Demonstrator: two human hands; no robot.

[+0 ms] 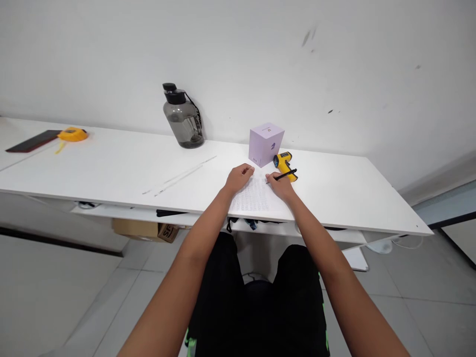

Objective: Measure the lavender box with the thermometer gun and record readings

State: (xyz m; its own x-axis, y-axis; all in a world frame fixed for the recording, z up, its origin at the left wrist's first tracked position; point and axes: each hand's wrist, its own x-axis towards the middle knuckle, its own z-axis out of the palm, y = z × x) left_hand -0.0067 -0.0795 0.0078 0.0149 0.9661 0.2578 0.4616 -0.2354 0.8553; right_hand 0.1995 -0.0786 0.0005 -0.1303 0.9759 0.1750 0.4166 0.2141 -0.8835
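Pen: 1 slim black pen (287,174), slanted, its tip at the far right part of the sheet.
Paper: 1 white sheet with rows of faint marks (250,198), flat by the near edge of the white surface (345,193).
Right grip (281,187): grasping the pen.
Left grip (239,179): fingers curled at the sheet's far left; cannot tell whether anything is pinched.
Box: lavender cuboid box (265,145), just beyond the 2 hands.
Tool: yellow-and-black pistol-shaped tool (284,162), just right of the box.
Bottle: translucent grey, black-capped bottle (182,121), far side, left of the box.
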